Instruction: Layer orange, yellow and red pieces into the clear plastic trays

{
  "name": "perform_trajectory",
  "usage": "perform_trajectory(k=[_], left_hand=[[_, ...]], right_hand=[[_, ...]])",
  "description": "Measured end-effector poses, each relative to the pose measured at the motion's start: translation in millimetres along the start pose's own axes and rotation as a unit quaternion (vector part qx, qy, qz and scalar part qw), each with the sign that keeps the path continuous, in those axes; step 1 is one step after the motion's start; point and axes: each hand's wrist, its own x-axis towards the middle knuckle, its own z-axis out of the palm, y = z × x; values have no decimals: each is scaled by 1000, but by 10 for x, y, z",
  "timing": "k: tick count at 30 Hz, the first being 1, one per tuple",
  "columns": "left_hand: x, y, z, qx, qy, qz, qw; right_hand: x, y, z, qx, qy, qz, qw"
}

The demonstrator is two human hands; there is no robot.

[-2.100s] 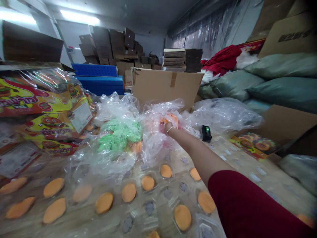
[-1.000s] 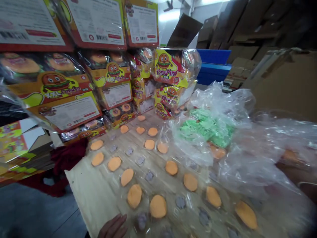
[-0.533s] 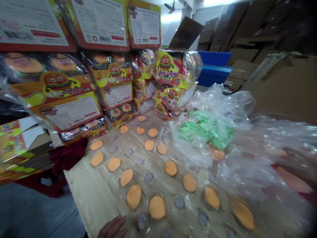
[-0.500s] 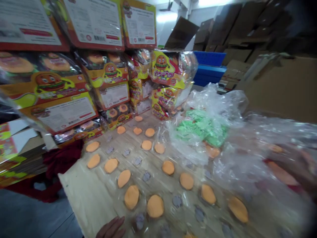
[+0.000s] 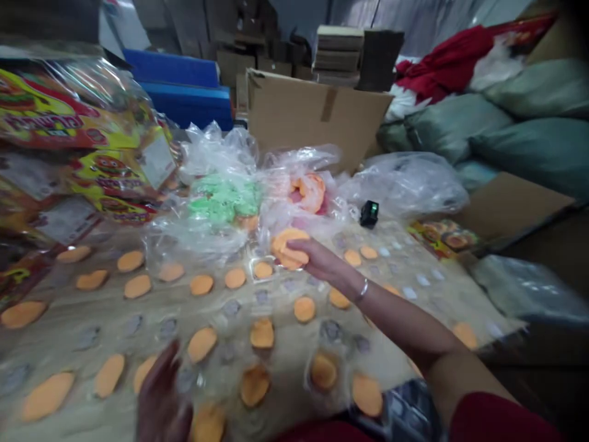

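My right hand (image 5: 317, 261) reaches out over the table and is closed on a small stack of orange bun-shaped pieces (image 5: 288, 247). My left hand (image 5: 161, 399) hovers low at the near edge, blurred by motion, above clear plastic trays (image 5: 230, 319) that hold several orange pieces (image 5: 262, 333). Behind them sit clear bags, one with green pieces (image 5: 224, 197) and one with orange and pink pieces (image 5: 309, 190).
Stacked yellow-and-red burger-print packs (image 5: 83, 141) stand at the left. An open cardboard box (image 5: 313, 113) is behind the bags, with blue boards (image 5: 184, 86) beyond. A small black device (image 5: 369, 213) lies on the table. Grey sacks (image 5: 506, 129) and red cloth (image 5: 442, 61) pile up at the right.
The view has swung from the packs at the left back to the table's middle. My right hand has come out of the bag holding orange pieces. My left hand has lifted and blurred.
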Motion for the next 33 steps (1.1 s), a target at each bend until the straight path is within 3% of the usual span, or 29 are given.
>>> perform_trajectory(k=[2, 3, 5, 7, 9, 11, 12, 15, 21, 25, 27, 29, 31, 33], left_hand=[[69, 275, 574, -83, -82, -84, 990], [83, 376, 842, -204, -137, -192, 950], [60, 502, 1284, -359, -162, -339, 855], [-27, 545, 1583, -418, -156, -413, 794], [-153, 533, 1776, -420, -129, -462, 770], [-288, 495, 1917, -398, -92, -502, 762], [-351, 475, 1979, -386, -78, -513, 763], [-521, 439, 2135, -363, -77, -497, 785], [-720, 446, 2294, -306, -102, -380, 867], [-727, 462, 2383, -279, -119, -422, 854], [-742, 499, 2432, -268, -118, -445, 846], [-773, 552, 2478, -264, -112, -423, 860], [-802, 596, 2518, -261, -121, -400, 870], [-802, 608, 2550, -244, -139, -434, 856]], right_hand=[[-445, 165, 220, -3, -56, 2, 998], [-636, 227, 294, -28, -68, -14, 997], [-937, 318, 346, -127, -39, -84, 988], [-1145, 385, 273, -291, 65, -175, 938], [-1310, 454, 115, -449, 177, -221, 847], [-1477, 538, -53, -544, 231, -218, 777], [-1566, 584, -121, -569, 235, -210, 760], [-1815, 715, -233, -603, 231, -209, 734], [-2024, 855, -345, -630, 210, -242, 708], [-2038, 930, -453, -659, 179, -299, 666], [-2044, 924, -479, -650, 178, -309, 671], [-2048, 876, -488, -616, 178, -293, 709], [-2042, 814, -509, -538, 192, -259, 778], [-2037, 773, -601, -396, 231, -220, 861]])
